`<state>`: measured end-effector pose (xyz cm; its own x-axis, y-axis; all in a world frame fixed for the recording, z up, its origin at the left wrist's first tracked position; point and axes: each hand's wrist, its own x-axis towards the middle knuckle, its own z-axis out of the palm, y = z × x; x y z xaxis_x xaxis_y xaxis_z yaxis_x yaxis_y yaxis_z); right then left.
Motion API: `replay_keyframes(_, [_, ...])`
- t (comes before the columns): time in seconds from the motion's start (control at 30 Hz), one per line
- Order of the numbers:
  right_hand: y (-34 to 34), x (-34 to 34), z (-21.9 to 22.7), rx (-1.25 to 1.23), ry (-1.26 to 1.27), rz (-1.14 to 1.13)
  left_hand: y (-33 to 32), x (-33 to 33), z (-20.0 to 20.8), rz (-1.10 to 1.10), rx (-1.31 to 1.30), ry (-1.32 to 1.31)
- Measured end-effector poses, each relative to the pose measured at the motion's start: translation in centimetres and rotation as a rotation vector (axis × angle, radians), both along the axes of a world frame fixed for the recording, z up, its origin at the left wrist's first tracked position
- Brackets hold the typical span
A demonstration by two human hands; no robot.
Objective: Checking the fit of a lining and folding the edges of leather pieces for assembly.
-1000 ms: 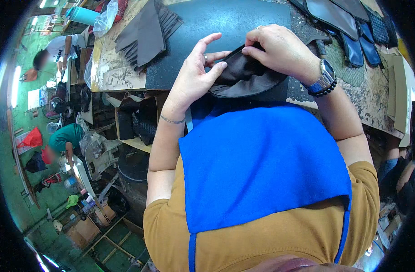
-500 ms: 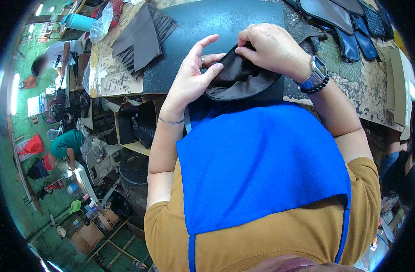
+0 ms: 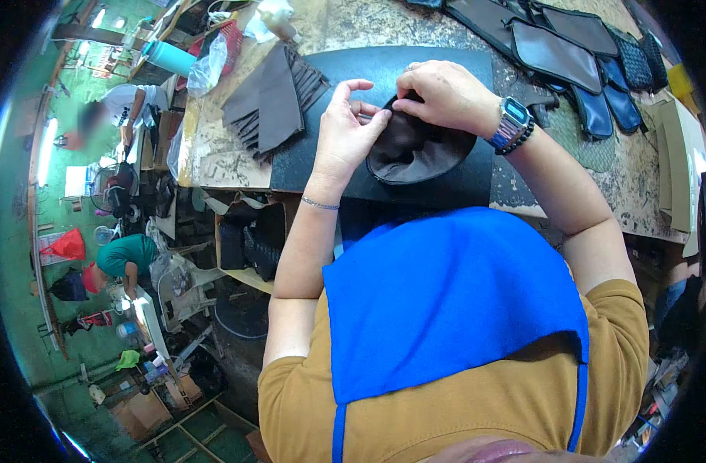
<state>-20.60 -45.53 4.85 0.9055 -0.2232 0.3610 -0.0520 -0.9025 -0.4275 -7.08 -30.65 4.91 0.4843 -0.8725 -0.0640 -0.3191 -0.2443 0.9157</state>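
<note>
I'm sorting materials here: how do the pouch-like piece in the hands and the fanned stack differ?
The pouch-like piece is rounded and gapes open; the fanned stack has flat, straight-edged sheets. The left hand and right hand hold the pouch-like piece, while the fanned stack lies untouched. Both look dark and brownish.

**A workshop making pouches and bags, by the look of it**

The counter [image 3: 638, 181] is scarred, its paint worn through in patches, and carries a large dark mat [image 3: 368, 65]. Left of the mat lies a fanned stack of dark cut pieces [image 3: 276, 104]; to the far right, dark zippered pouches [image 3: 557, 55] lie heaped. A hammer [image 3: 540, 112] rests between mat and pouches. A dark, pouch-like piece [image 3: 418, 154] is being worked by hand at the mat. An open box [image 3: 245, 276] below the counter holds dark woven material [image 3: 264, 247]. The wearer's blue apron [image 3: 453, 301], two co-workers [image 3: 127, 256] farther left, a fan [image 3: 115, 187] and tube lights [image 3: 48, 150] fit a shared workroom.
</note>
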Motion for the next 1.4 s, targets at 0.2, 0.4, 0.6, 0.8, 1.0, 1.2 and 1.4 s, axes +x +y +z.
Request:
replay_keyframes(0.2, [-1.5,-1.3,-0.2,0.068,-0.042,-0.043,-0.5,1.3,-1.7,-0.061,-0.118,0.183])
replay_keyframes(0.4, [-1.4,-0.9,-0.1,0.066,0.022,-0.119,-0.8,2.2,-1.5,-0.166,-0.055,0.296])
replay_keyframes(0.6, [-1.4,-0.6,-0.2,0.001,0.024,-0.142,-1.2,1.7,-1.5,-0.208,-0.082,0.347])
replay_keyframes(0.8, [-1.2,-0.7,0.0,0.008,0.03,-0.16,-1.1,1.4,-1.2,-0.202,-0.065,0.259])
replay_keyframes(1.0, [-1.4,-0.7,-0.4,-0.021,0.019,-0.145,-1.2,0.8,-0.6,-0.197,-0.05,0.045])
replay_keyframes(1.2, [-0.8,-0.8,0.0,-0.027,0.03,-0.166,-2.7,0.5,0.1,-0.143,-0.027,-0.001])
replay_keyframes(1.4, [0.9,-2.6,-0.3,-0.098,-0.036,-0.277,-3.1,-0.1,0.6,-0.119,-0.076,-0.113])
